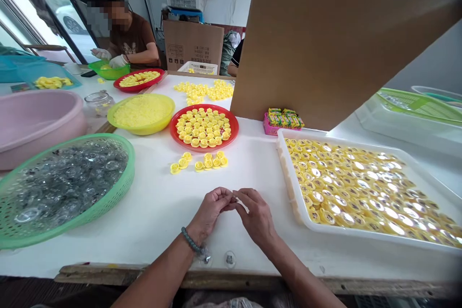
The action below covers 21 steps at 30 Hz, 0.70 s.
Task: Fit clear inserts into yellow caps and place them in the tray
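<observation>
A long white tabletop point(151, 236) filled the workroom, its near edge trimmed with worn wood. Close to that edge lay two clear round plastic discs point(229, 259), just beyond a dark bead bracelet point(192, 241) on the left wrist. The left hand point(209, 211) and right hand point(255, 216) met near the middle of the tabletop, their fingers point(226, 197) pinched closed from both sides on a small translucent piece point(235, 197), too small to make out clearly. To the left sat a round green plastic basket point(124, 154) heaped with clear discs; to the right, a white rectangular plastic tray point(288, 187) held rows of glossy yellow-backed discs. Farther on, a small cluster of yellow plastic caps point(198, 163) lay directly on the tabletop, just short of a round red plate point(234, 130) bearing more caps. Beside it stood a yellow bowl of yellow granules point(141, 111). At the far end, a gloved co-worker point(124, 38) worked over a green bowl point(104, 73).
</observation>
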### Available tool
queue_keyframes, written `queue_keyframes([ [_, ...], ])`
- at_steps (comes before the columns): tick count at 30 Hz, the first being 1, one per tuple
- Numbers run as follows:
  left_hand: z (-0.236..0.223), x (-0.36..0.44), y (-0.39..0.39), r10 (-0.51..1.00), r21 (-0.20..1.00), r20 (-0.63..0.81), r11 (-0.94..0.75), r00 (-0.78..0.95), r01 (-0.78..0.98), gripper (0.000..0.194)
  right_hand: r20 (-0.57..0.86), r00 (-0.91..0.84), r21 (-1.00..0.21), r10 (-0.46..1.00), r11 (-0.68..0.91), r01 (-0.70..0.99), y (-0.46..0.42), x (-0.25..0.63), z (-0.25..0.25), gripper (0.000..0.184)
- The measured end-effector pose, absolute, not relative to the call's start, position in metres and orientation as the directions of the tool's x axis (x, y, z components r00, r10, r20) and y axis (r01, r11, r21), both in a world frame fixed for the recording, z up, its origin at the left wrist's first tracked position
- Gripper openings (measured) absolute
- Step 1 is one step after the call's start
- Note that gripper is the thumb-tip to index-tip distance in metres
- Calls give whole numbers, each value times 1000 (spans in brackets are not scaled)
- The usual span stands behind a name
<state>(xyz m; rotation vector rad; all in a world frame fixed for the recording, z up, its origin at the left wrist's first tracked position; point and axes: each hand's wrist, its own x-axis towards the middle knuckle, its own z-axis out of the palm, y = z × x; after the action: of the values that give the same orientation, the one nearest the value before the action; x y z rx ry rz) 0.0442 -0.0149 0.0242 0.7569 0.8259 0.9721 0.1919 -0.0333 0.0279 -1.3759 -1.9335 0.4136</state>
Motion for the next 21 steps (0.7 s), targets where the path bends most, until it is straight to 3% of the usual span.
queue_keyframes([
  [5, 26, 45, -13, 919, 806, -266, 378, 291, -456, 20, 344, -168, -608, 924, 355, 710, -32, 183, 23, 27],
  [12, 33, 46, -10, 926, 784, -249, 364, 282, -503, 21, 259, -36, -827, 965, 241, 507, -27, 179, 31, 21],
  [21, 44, 41, -13, 956, 949, -205, 247, 210, -197, 24, 83, 77, -962, 994, 60, 266, -25, 185, 37, 14],
])
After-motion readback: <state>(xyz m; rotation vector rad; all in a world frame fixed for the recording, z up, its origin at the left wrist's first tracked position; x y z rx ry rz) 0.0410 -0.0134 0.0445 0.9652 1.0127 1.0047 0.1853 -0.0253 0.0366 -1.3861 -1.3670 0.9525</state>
